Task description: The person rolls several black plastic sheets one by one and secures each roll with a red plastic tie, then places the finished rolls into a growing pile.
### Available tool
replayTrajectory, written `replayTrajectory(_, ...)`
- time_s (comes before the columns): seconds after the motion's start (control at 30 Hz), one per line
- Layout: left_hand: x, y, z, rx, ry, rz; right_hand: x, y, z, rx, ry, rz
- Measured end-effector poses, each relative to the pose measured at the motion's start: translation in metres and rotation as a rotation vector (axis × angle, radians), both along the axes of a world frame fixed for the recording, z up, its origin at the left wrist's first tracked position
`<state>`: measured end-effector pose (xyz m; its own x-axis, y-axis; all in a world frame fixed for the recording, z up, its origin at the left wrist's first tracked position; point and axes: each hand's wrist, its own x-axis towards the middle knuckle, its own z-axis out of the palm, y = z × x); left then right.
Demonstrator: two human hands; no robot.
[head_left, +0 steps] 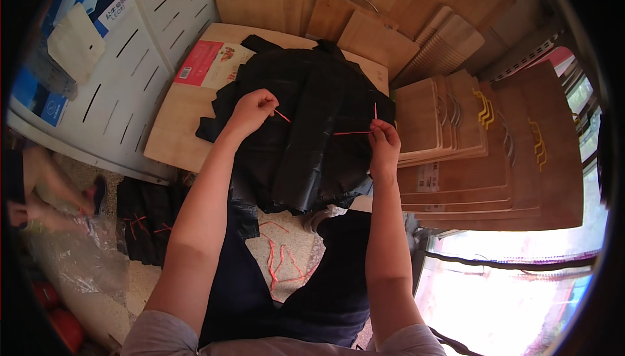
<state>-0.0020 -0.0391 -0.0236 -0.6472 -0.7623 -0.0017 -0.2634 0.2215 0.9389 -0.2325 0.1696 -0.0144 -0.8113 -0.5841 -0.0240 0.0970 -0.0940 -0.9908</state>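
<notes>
A pile of black plastic bags (260, 69) lies spread over a light wooden board. A folded, long bundle of the same black plastic (305, 128) runs down its middle. My left hand (252, 112) is closed in a pinch on a thin pink string, left of the bundle. To the right of the bundle, my right hand (384, 140) pinches a pink string (351, 133), its loose end sticking up past the fingers. The two lengths look like one string passing at the bundle; the part between them is hidden.
Wooden cutting boards (456, 173), some with yellow handles, stand at the right; more boards (254, 1) lean at the back. A white slotted panel (140, 50) rises at the left. Pink strings (280, 261) and tied black bundles (140, 219) lie below. Another person's leg (55, 180) shows at the left.
</notes>
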Motion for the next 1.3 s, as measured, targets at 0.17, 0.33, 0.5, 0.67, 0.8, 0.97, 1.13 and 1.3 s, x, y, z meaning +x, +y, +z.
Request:
replayTrajectory(0.17, 0.002, 0.017, 0.034, 0.09, -0.012, -0.146, 0.031, -0.006, 0.017, -0.101, 0.001, 0.074)
replayTrajectory(0.33, -0.019, 0.049, 0.057, 0.077, 0.073, -0.289, 0.06, -0.024, 0.006, 0.006, -0.012, 0.341)
replayTrajectory(0.5, -0.032, 0.083, 0.068, -0.186, 0.014, -0.334, 0.085, -0.037, -0.016, 0.061, 0.297, 0.452)
replayTrajectory(0.67, -0.048, 0.093, 0.065, -0.471, 0.162, -0.28, 0.062, -0.024, -0.001, 0.153, 0.317, 0.551)
replayTrajectory(0.8, -0.039, 0.084, 0.072, -0.645, 0.143, -0.071, 0.062, -0.031, 0.013, 0.061, -0.116, 0.52)
replayTrajectory(0.97, -0.036, 0.068, 0.038, -0.724, -0.173, -0.142, 0.054, -0.04, 0.007, 0.085, -0.086, 0.644)
replayTrajectory(1.13, -0.033, 0.065, 0.046, -0.814, -0.102, -0.003, 0.047, -0.033, 0.025, 0.338, 0.507, 0.603)
replayTrajectory(1.3, -0.021, 0.053, 0.045, -0.19, 0.281, -0.358, 0.034, -0.028, 0.025, 0.332, 0.111, 0.678)
